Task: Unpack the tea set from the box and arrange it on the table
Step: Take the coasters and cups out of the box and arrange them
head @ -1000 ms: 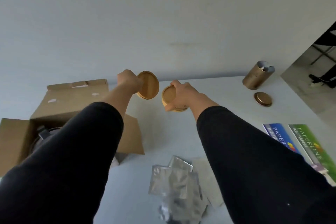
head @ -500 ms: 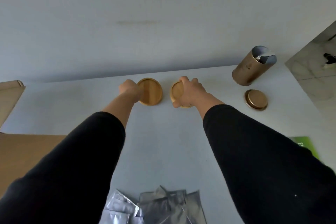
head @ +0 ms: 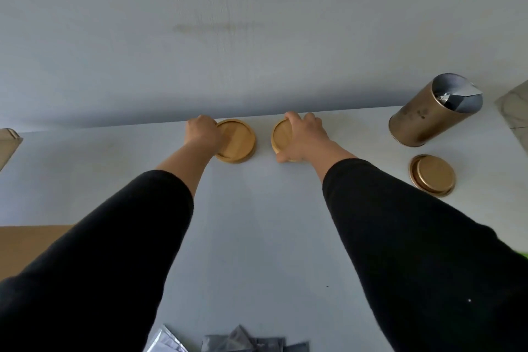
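Your left hand (head: 201, 134) and right hand (head: 304, 137) each grip a coaster (head: 238, 140) flat on the counter (head: 257, 223), right by its far edge; nudge either forward and it could slip off.

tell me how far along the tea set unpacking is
Done: a gold tin stands open near the wall, its lid lying beside it. In hand: the left hand and right hand each press a wooden coaster flat on the table. Left: the box shows only at the edge, contents unseen, so more probably remains.
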A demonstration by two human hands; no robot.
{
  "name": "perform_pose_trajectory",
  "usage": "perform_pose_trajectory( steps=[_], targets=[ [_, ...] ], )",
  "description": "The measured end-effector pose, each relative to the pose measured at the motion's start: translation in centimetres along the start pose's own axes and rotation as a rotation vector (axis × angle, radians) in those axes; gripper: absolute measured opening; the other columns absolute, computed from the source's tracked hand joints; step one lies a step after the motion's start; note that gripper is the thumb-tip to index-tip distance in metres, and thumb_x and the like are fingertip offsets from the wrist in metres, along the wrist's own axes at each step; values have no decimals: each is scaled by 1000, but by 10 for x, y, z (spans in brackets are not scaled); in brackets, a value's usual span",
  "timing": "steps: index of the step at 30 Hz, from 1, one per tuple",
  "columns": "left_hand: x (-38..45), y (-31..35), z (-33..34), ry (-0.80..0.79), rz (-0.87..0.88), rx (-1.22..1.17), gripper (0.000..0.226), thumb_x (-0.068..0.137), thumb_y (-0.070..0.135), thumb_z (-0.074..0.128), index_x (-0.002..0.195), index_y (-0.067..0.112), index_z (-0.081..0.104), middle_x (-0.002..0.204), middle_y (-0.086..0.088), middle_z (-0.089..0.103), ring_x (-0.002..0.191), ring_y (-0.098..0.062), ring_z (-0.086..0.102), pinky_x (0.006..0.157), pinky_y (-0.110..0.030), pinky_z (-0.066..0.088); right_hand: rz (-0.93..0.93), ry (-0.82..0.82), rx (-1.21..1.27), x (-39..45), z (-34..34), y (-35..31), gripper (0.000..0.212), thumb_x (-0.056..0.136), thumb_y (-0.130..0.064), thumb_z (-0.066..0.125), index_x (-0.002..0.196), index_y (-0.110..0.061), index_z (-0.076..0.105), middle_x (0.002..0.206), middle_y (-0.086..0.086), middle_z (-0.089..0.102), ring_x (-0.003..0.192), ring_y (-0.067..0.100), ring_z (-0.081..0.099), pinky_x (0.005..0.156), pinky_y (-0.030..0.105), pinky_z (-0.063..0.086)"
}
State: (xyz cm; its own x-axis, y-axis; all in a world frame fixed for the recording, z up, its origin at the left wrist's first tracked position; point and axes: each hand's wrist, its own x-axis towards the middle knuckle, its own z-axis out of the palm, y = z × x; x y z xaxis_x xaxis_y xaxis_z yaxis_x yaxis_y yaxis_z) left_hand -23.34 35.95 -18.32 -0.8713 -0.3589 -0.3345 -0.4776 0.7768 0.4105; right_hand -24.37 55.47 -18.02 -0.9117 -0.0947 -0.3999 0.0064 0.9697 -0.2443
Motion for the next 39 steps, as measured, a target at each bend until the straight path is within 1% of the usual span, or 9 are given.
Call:
perform_pose_trajectory(
  steps=[2,3,5,7,14,19,27,33,39],
  targets=[
    [-1,0,-1,-13,16,-17,19,91,13,48,75,6,57,86,-14,57,63,-20,47,61,-30,41,5,8,4,1,2,3,97,62,-34,80,142,-20,27,135,14,32,127,32,32,98,39,43],
    [-4,1,0,-26,34,-29,21,92,22,50,97,7,63,105,-16,60,79,-24,55,68,-32,45,10,12,6,1,2,5,97,62,-34,81,142,-18,28,135,13,31,128,32,31,98,39,43],
    [-8,-1,2,-83,116,20,60,85,46,59,137,17,46,136,-11,47,122,-29,48,92,-38,44,20,17,8,2,4,7,97,61,-33,81,140,-16,30,135,12,31,128,31,31,97,40,44],
    [-14,0,6,-141,241,127,93,71,57,71,147,25,28,145,-7,33,138,-28,30,106,-41,36,29,18,2,3,3,8,97,61,-33,81,141,-18,28,136,11,30,129,31,30,95,41,44],
    [-17,7,21,-124,253,243,103,63,47,79,147,31,21,143,-8,28,134,-30,26,102,-43,41,22,-15,-29,6,3,9,88,68,-26,74,141,-42,27,136,9,25,128,31,26,90,43,42],
    [-16,6,19,-120,254,217,101,64,46,80,147,30,23,143,-8,29,134,-30,27,102,-43,41,3,-48,-41,10,0,11,89,71,-25,74,144,-40,25,139,10,24,129,33,25,97,45,44],
    [-33,-1,11,-44,304,82,104,66,42,81,149,27,21,148,-7,29,138,-29,26,109,-39,33,11,45,18,-13,-4,9,112,73,-29,78,151,-35,-2,149,13,20,136,34,23,101,44,37],
    [-80,-3,7,-3,269,66,111,67,43,80,150,11,14,150,-8,27,139,-26,25,112,-36,29,83,113,44,-58,-4,8,115,69,-38,79,152,-21,2,147,13,27,134,34,28,102,44,38],
    [-125,-20,26,-74,282,117,105,66,44,80,146,12,21,144,-7,33,133,-25,31,106,-34,35,144,45,43,-101,26,16,107,67,-41,79,149,-24,13,141,10,30,130,31,31,96,41,41]
  ],
)
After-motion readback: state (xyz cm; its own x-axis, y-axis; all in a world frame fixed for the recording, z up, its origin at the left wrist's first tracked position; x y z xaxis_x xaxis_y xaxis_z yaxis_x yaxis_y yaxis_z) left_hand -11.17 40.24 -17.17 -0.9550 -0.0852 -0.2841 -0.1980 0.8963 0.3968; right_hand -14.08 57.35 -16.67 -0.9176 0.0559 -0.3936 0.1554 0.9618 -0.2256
